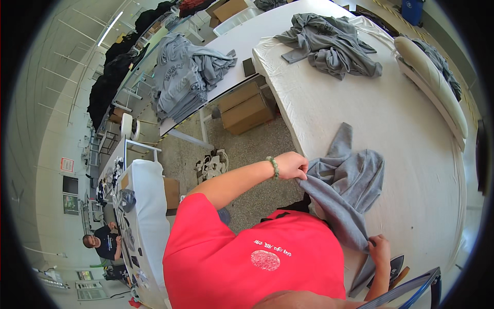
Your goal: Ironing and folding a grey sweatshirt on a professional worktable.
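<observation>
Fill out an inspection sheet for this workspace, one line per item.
Surface: broad white cloth-covered table, cloth creased along its edge.
Job's things: grey fabric garment, rumpled, partly on the table.
Clutter: crumpled grey fabric garment with dark lettering at the far end; long cream padded board along the right side.
Hands: left hand, wearing a green beaded bracelet, and right hand both grip the rumpled garment.
Cables: nothing seen near the hands.
Surroundings: stacked grey fabric garments on a neighbouring table; brown cardboard box; another person in a dark top, far left.
</observation>
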{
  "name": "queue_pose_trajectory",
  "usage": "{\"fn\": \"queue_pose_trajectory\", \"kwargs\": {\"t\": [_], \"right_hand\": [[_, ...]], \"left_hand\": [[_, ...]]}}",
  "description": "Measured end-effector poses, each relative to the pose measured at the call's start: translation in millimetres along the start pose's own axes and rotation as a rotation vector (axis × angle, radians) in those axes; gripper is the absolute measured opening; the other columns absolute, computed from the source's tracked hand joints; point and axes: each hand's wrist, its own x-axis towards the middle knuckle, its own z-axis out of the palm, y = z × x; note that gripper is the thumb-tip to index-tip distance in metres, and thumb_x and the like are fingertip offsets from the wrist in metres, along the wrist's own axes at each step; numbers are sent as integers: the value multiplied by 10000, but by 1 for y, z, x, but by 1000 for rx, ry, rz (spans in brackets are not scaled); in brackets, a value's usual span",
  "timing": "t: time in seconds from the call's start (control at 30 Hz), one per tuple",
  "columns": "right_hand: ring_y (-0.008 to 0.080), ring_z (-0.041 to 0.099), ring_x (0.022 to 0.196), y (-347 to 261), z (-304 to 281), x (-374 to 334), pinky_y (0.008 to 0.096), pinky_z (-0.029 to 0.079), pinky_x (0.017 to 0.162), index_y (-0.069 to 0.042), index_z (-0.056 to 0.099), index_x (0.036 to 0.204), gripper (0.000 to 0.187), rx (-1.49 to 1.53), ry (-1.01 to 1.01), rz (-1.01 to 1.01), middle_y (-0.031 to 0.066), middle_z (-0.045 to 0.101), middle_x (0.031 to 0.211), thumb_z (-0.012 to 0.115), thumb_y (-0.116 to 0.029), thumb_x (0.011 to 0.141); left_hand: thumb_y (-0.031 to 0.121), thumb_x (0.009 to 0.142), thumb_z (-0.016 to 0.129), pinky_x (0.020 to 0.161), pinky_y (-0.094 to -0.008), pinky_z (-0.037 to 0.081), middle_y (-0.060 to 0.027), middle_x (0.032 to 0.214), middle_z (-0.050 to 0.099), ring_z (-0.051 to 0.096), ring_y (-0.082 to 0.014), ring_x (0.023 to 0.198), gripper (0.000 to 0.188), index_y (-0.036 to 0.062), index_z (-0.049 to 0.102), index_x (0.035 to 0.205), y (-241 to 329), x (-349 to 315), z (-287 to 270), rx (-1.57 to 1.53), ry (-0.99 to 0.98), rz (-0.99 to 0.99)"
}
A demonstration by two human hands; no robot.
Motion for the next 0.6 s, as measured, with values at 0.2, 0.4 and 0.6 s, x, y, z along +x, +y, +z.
{"fn": "queue_pose_trajectory", "kwargs": {"t": [0.2, 0.4, 0.6], "right_hand": [[391, 681, 898, 11, 24, -1, 477, 554, 803, -13, 728, 923, 116, -289, -25, -77, 193, 693, 995, 732, -85, 832], [293, 687, 808, 21, -8, 27, 410, 550, 743, 2, 690, 939, 108, -123, 312, 27, 157, 694, 897, 687, -70, 858], [186, 649, 736, 40, -8, 30, 338, 531, 698, 17, 686, 938, 107, 201, 241, 45, 115, 672, 776, 651, -54, 865]], "left_hand": [[270, 837, 816, 761, -405, 547, -136, 869, 734, 714, -287, 837, 269, 45, 712, 940, 3, -3, -3, -59, -20, -5], [272, 854, 807, 766, -393, 550, -128, 877, 738, 717, -264, 850, 269, 41, 713, 957, 2, -11, -6, -111, -10, -23], [230, 855, 816, 687, -355, 551, -90, 855, 746, 715, -188, 790, 231, 43, 723, 954, -2, -18, 5, -214, -84, -112]]}}
